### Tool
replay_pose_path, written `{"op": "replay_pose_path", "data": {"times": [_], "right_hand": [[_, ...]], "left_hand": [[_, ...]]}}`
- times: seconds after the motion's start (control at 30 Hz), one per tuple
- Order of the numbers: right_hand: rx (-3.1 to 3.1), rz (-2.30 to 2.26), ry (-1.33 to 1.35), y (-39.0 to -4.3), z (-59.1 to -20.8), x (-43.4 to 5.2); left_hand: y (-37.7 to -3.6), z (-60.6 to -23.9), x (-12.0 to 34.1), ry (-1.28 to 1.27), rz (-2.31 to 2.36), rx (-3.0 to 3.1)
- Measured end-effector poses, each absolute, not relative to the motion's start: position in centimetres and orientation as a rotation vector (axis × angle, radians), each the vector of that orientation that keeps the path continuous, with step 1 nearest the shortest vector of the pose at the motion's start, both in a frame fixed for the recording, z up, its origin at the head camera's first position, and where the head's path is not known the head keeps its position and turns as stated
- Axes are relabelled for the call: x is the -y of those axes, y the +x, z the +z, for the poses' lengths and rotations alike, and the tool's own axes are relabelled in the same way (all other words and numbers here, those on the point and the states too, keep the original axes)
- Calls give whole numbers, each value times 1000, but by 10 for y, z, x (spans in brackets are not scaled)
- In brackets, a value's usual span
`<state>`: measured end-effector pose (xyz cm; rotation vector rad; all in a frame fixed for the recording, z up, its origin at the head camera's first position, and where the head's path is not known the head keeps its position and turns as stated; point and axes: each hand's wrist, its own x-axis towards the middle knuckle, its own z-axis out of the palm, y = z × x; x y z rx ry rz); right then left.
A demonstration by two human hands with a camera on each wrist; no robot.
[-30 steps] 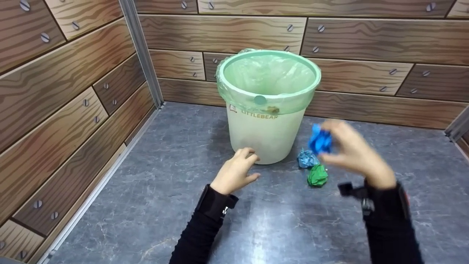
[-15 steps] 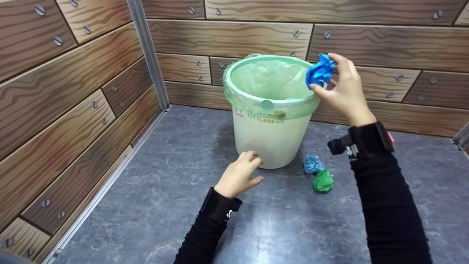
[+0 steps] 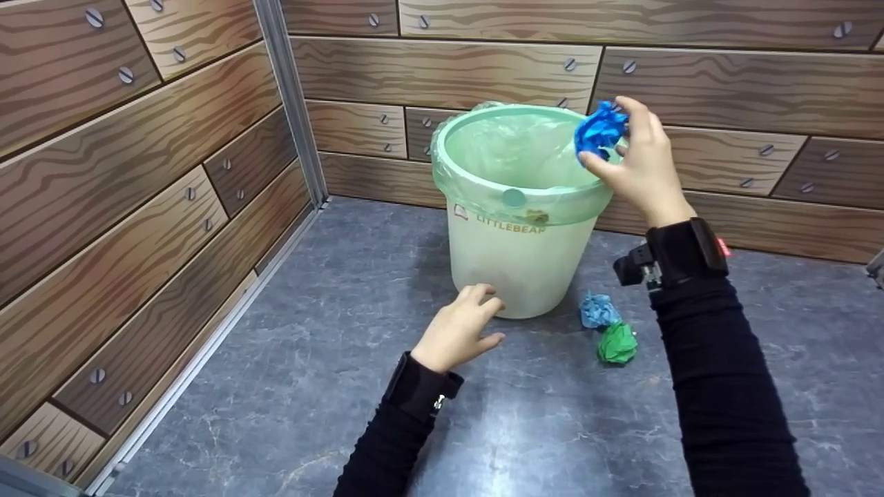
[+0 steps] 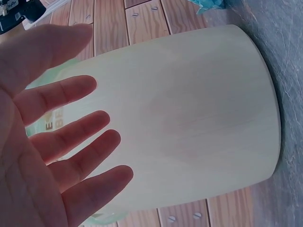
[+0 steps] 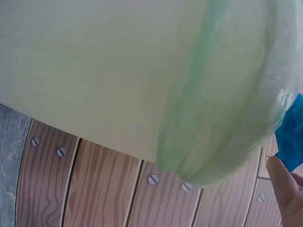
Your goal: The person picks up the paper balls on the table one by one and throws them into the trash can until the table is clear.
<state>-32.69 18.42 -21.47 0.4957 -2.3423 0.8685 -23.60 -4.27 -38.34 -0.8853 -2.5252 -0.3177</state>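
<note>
A crumpled ball of dark blue paper [image 3: 599,130] is pinched between the thumb and fingers of my right hand [image 3: 650,166], up at the right rim of a pale trash can [image 3: 518,259]. A thin green bag [image 3: 483,155] lines the can and folds over its rim. In the right wrist view, the blue paper ball [image 5: 291,135] shows at the edge beside a finger. My left hand [image 3: 456,330] hovers in front of the can's lower wall, fingers spread and holding nothing; the left wrist view shows the bare palm [image 4: 28,165] toward the can.
On the grey marbled floor [image 3: 290,359], right of the can, lie a light blue paper ball [image 3: 598,310] and a green one [image 3: 617,343], side by side. Wood-patterned walls [image 3: 359,72] stand behind and to the left, joined by a metal corner post [image 3: 293,96].
My right hand has lifted the dark blue paper ball from near the floor to the can's rim, moving little in the last half second. The left hand stays nearly still. The view has shifted slightly.
</note>
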Motion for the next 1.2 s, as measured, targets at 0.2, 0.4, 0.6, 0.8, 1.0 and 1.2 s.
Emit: {"op": "replay_pose_path", "data": {"times": [0.2,0.4,0.6,0.8,1.0,1.2], "right_hand": [[2354,886,499,-328,-221,-187],[2360,868,514,-325,-228,-191],[2312,798,580,-315,-234,-195],[2215,773,678,-295,-243,-197],[2121,702,810,-271,-268,-200],[2190,690,852,-249,-304,-204]], "left_hand": [[-236,-384,41,-895,-311,2518],[-235,-383,40,-894,-314,2519],[-234,-383,40,-909,-313,2515],[-234,-384,41,-902,-317,2524],[-234,-383,41,-909,-309,2508],[-233,-382,41,-923,-302,2481]]}}
